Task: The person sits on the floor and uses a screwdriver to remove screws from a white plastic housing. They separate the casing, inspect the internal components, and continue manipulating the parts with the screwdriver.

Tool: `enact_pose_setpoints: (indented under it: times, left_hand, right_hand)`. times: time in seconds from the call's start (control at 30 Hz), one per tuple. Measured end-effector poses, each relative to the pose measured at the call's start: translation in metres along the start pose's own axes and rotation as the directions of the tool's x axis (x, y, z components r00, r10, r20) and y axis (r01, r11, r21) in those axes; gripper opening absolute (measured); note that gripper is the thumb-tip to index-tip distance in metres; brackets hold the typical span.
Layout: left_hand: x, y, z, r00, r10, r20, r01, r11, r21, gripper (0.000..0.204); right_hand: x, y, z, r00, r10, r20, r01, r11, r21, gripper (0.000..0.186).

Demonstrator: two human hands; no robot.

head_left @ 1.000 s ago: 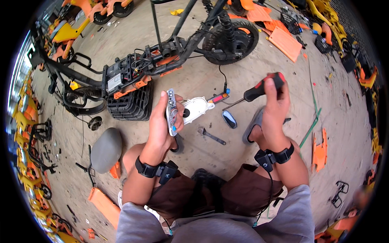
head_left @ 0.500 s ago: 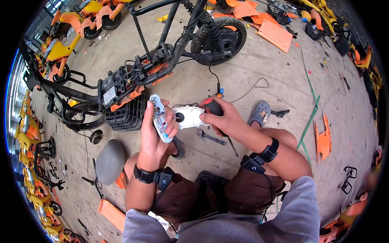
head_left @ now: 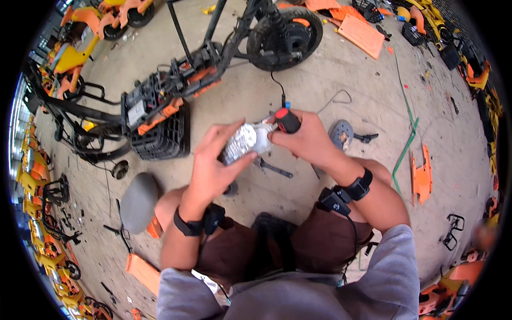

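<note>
My left hand (head_left: 210,160) is closed round the edges of a shiny silver oval part (head_left: 238,143), its crinkled bright face turned up. Against its right end sits a pale housing (head_left: 262,137), mostly covered and smeared by motion. The thumb and fingers of my right hand (head_left: 306,140) pinch that housing's right end. A screwdriver (head_left: 288,121) with a red and black handle is also tucked in my right hand, its handle end up. Whether the two parts touch or are only close together, I cannot tell.
A stripped black scooter frame (head_left: 160,106) with a rear wheel (head_left: 288,40) stands ahead. On the floor lie a wrench (head_left: 276,168), a grey seat (head_left: 138,202), orange panels (head_left: 361,36) and a green strap (head_left: 405,152). Yellow scooters (head_left: 48,229) line the left.
My left hand has rolled its part over, from the wired side to the silver face, and brought it against the pale housing. My right hand has risen slightly, still holding the housing and screwdriver.
</note>
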State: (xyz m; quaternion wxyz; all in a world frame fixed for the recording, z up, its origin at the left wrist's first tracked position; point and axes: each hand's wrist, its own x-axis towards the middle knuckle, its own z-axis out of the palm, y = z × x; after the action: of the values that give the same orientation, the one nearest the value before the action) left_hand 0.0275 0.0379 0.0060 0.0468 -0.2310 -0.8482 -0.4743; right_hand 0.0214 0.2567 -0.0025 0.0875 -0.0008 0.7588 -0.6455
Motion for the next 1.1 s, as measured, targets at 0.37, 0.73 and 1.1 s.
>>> enact_pose_setpoints:
  times: [0.37,0.73,1.1]
  left_hand:
    - [-0.002,-0.006,0.003,0.996,0.033,0.078,-0.036,0.999,0.037,0.066]
    - [0.000,-0.009,0.008,0.997,0.020,0.076,-0.025,0.997,0.069,0.066]
    - [0.000,-0.006,0.001,0.994,-0.006,0.111,0.016,0.996,-0.091,0.063]
  right_hand:
    - [-0.004,-0.008,0.000,0.991,0.125,0.037,-0.127,0.989,0.075,0.025]
    - [-0.004,-0.008,0.005,0.988,0.146,0.056,-0.152,0.981,0.120,0.026]
    - [-0.006,-0.012,0.004,0.987,0.158,0.026,-0.160,0.963,0.214,0.024]
